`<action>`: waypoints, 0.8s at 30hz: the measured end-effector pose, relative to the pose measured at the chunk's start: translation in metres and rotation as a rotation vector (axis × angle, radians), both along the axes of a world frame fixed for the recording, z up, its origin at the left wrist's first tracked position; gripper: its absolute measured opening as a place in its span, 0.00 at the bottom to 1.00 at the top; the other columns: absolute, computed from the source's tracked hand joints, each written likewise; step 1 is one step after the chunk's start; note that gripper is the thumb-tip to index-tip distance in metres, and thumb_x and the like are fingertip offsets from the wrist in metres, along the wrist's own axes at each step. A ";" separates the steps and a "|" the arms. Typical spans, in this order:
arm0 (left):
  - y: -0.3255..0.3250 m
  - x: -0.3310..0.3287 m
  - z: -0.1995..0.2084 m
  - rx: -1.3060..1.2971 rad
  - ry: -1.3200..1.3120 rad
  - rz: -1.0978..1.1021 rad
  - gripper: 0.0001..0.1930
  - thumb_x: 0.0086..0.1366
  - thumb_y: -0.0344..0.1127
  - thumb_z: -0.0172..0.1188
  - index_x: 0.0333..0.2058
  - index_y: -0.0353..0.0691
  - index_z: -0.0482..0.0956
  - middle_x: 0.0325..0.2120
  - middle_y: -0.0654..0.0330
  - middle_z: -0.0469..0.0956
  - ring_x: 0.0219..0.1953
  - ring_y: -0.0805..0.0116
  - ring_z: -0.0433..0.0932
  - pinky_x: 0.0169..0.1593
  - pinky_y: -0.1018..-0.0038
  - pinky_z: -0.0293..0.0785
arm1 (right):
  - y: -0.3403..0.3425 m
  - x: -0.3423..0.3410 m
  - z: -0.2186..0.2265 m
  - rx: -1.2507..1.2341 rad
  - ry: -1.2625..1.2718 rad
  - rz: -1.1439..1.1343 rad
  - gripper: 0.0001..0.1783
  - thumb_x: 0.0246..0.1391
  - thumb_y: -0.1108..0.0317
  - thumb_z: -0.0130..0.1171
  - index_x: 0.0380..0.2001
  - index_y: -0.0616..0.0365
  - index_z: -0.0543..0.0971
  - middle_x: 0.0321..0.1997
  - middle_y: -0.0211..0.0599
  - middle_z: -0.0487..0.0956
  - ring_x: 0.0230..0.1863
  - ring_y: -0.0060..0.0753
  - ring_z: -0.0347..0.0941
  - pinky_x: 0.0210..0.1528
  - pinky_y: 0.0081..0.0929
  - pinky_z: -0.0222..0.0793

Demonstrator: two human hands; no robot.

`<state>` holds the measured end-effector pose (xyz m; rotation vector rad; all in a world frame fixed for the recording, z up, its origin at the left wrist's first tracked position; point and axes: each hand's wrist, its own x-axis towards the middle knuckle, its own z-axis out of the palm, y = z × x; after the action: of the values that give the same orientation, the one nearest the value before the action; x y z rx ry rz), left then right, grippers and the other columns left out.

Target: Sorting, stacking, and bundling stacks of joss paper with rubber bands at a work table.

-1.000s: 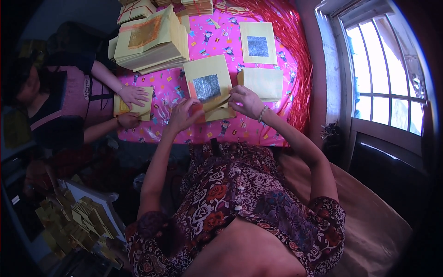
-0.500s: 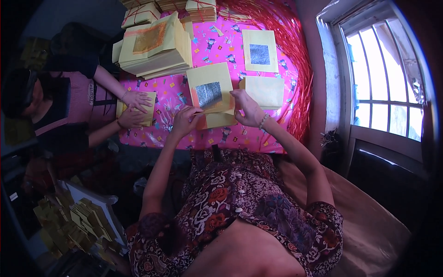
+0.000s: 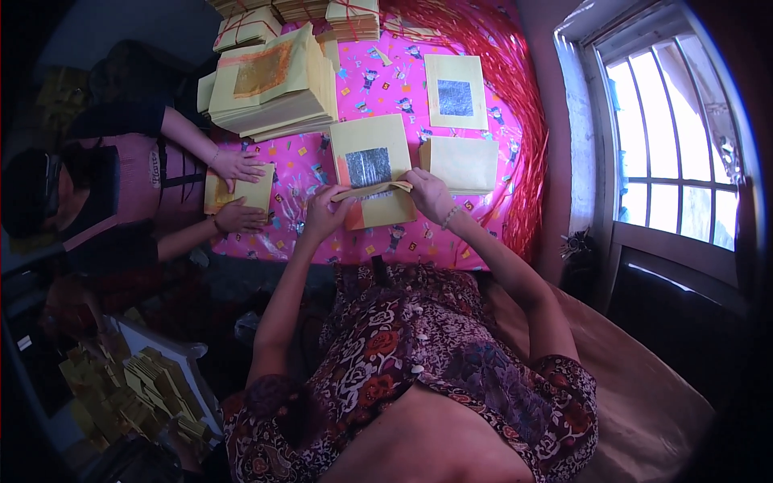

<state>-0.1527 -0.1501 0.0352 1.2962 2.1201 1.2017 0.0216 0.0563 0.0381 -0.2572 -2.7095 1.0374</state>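
Note:
In front of me lies a yellow paper sheet (image 3: 372, 133) with a silver foil square (image 3: 368, 167) and an orange patch at its left edge. My left hand (image 3: 325, 212) pinches the left end of a narrow rolled or folded paper strip (image 3: 372, 191) along the near side. At the right end, my right hand (image 3: 431, 196) pinches the same strip. Under the strip, more yellow paper (image 3: 385, 212) rests on the table. A pale yellow paper stack (image 3: 463, 164) sits just right of my right hand. Whether the strip belongs to the top sheet, I cannot tell.
A pink patterned cloth (image 3: 354, 247) covers the table. At the back left rises a tall paper stack (image 3: 294, 105), with tied bundles (image 3: 353, 20) behind. Another foil sheet (image 3: 454, 68) lies back right, beside red plastic strands (image 3: 527, 161). A co-worker's hands (image 3: 239, 167) press yellow paper at left.
The paper's near edge, flatter before, is now gathered into a narrow strip between my hands. My right hand has moved slightly nearer to me. The co-worker's hands have spread apart on their paper.

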 end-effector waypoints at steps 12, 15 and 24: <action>0.041 -0.032 -0.012 -0.034 -0.135 0.256 0.12 0.59 0.38 0.61 0.36 0.36 0.74 0.23 0.57 0.77 0.21 0.66 0.76 0.25 0.70 0.69 | 0.012 -0.041 0.013 -0.350 -0.046 -0.304 0.18 0.60 0.59 0.50 0.37 0.67 0.64 0.34 0.56 0.69 0.36 0.61 0.69 0.41 0.47 0.67; 0.047 -0.037 -0.014 -0.211 -0.151 0.222 0.16 0.62 0.35 0.59 0.45 0.35 0.70 0.27 0.58 0.81 0.27 0.74 0.78 0.32 0.76 0.72 | 0.007 -0.046 0.004 -0.207 0.063 -0.381 0.19 0.60 0.58 0.51 0.36 0.67 0.65 0.34 0.57 0.69 0.37 0.61 0.69 0.41 0.48 0.67; 0.053 -0.032 -0.003 -0.103 -0.306 0.357 0.11 0.62 0.36 0.61 0.35 0.36 0.71 0.23 0.62 0.79 0.25 0.82 0.73 0.28 0.79 0.67 | 0.008 -0.059 0.000 -0.213 -0.090 -0.549 0.18 0.58 0.58 0.56 0.31 0.64 0.66 0.30 0.54 0.70 0.31 0.58 0.68 0.35 0.47 0.65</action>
<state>-0.1846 -0.0967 0.0320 0.6554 2.2012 1.3097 -0.0377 0.0642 0.0379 -1.0356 -2.3720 1.1470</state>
